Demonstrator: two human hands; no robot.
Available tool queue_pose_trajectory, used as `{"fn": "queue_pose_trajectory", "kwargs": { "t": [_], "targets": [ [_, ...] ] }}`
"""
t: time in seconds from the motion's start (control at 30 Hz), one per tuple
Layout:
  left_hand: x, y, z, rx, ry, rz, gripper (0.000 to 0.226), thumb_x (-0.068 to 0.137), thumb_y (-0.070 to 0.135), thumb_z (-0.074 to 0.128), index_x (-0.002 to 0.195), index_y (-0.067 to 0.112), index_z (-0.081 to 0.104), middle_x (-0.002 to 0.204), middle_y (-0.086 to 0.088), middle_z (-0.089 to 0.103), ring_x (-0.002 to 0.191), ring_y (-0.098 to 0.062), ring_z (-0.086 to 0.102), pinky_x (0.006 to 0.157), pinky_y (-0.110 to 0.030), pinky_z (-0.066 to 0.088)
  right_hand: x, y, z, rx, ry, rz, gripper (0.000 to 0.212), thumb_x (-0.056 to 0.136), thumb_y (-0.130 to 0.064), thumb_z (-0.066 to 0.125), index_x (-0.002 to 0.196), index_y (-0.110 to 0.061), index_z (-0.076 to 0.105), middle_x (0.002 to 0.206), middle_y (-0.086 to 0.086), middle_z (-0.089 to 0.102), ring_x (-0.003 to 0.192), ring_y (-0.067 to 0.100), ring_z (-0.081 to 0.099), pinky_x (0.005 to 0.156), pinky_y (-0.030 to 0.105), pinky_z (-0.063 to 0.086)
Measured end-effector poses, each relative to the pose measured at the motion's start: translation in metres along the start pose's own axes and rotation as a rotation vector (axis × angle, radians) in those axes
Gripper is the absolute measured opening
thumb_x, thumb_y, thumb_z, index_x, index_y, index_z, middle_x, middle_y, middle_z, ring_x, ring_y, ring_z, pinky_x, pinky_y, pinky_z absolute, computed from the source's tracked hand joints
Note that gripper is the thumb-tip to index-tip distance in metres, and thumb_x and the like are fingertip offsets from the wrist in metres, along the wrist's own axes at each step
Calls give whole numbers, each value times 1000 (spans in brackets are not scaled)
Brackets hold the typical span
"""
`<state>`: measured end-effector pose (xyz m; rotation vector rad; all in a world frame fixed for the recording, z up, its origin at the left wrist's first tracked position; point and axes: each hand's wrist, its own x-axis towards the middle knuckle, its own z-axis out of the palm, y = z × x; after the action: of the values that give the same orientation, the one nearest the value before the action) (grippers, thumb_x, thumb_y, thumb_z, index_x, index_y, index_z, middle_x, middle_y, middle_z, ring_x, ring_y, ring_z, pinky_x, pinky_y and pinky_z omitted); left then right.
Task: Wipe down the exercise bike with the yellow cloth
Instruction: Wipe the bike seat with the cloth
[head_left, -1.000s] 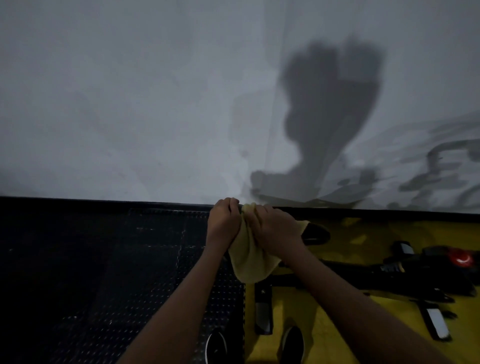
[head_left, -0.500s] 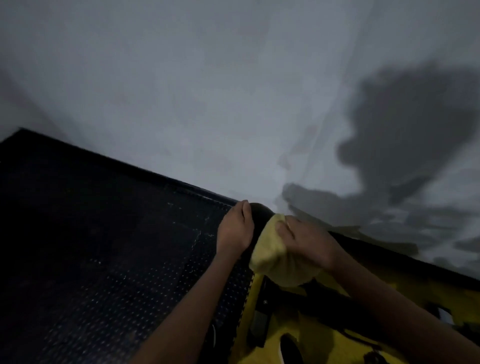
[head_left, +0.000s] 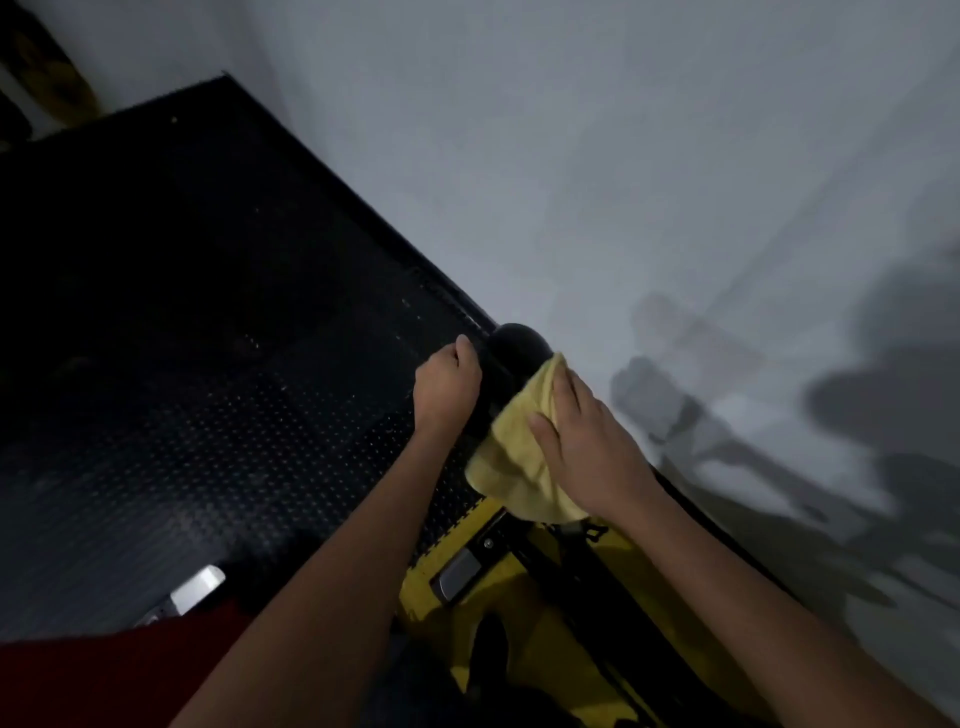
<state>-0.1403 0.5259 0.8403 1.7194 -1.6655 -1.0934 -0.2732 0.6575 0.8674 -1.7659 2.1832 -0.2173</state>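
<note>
Gripping the black handlebar end (head_left: 511, 358) with left hand (head_left: 447, 387) curled round it, probably to steady the bike; right hand (head_left: 582, 441) pressing the yellow cloth (head_left: 511, 467) over that grip (fingers fairly flat), mid-wipe.

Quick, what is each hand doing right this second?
Left hand: fingers curled round the black rounded bike part, gripping it.
Right hand: fingers fairly straight, pressing the soft yellow cloth onto that part.

Dim, grainy view; dark shadows (head_left: 857, 415) fall on the grey wall (head_left: 571, 156); corners stretched, soft.
</note>
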Motion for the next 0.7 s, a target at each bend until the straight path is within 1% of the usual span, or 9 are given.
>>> {"fn": "queue_pose_trajectory", "kwargs": {
  "t": [0.07, 0.13, 0.2, 0.27, 0.37, 0.43, 0.5, 0.57, 0.7],
  "targets": [
    [-4, 2, 2, -13, 35, -21, 52, 107, 35, 32, 63, 13, 50, 67, -3, 56, 61, -15, 52, 60, -32, 39, -30, 11, -5, -90, -21, -47, 71, 104, -54, 22, 159, -14, 3, 162, 9, 24, 137, 26, 41, 107, 38, 42],
    [-7, 5, 4, -3, 70, -30, 52, 107, 33, 31, 62, 14, 48, 64, -1, 54, 57, -14, 49, 57, -31, 38, -31, 16, -9, -70, -38, -57, 69, 104, -52, 21, 159, -13, 6, 159, 11, 30, 134, 26, 43, 106, 39, 42],
    [-10, 6, 7, 11, 109, -39, 51, 107, 31, 31, 60, 16, 45, 60, 1, 49, 52, -12, 44, 53, -30, 33, -9, 11, -7, 4, -57, -17, 69, 103, -51, 21, 158, -10, 11, 152, 16, 38, 129, 30, 48, 102, 42, 45],
    [-10, 4, 10, 3, 126, -44, 51, 106, 31, 32, 59, 17, 44, 59, 2, 47, 51, -12, 42, 51, -29, 31, 27, 2, -4, 111, -72, 66, 64, 105, -49, 22, 155, -8, 17, 146, 20, 42, 124, 34, 51, 97, 43, 44],
    [-6, 2, 9, -26, 116, -56, 52, 105, 30, 34, 57, 15, 43, 56, 1, 44, 49, -12, 39, 49, -28, 29, 78, -11, -1, 260, -20, 117, 59, 106, -48, 22, 152, -12, 24, 146, 20, 42, 125, 36, 50, 98, 43, 42],
    [-2, 2, 7, -50, 93, -73, 51, 104, 30, 35, 56, 15, 43, 56, 2, 45, 50, -12, 40, 48, -27, 29, 90, -16, -1, 292, 4, 117, 59, 105, -50, 22, 154, -15, 23, 148, 18, 40, 128, 35, 48, 100, 42, 40],
    [-1, 0, 7, -75, 81, -101, 50, 103, 31, 37, 56, 15, 44, 56, 2, 46, 49, -12, 40, 49, -27, 30, 78, -14, 1, 251, -13, 103, 65, 105, -53, 23, 156, -14, 17, 149, 18, 38, 128, 35, 48, 98, 42, 41],
    [-2, -1, 8, -95, 91, -108, 51, 102, 32, 39, 55, 16, 44, 55, 3, 47, 48, -12, 40, 49, -27, 31, 44, -5, -2, 156, -43, 65, 70, 104, -53, 24, 158, -10, 11, 149, 19, 39, 124, 34, 51, 91, 40, 44],
    [-2, 1, 12, -83, 122, -95, 51, 102, 31, 39, 53, 17, 44, 53, 2, 49, 46, -12, 42, 49, -27, 33, -18, 19, -8, -37, -68, -32, 73, 100, -59, 18, 154, -9, 20, 134, 16, 54, 110, 28, 59, 86, 38, 50]
  ]
}}
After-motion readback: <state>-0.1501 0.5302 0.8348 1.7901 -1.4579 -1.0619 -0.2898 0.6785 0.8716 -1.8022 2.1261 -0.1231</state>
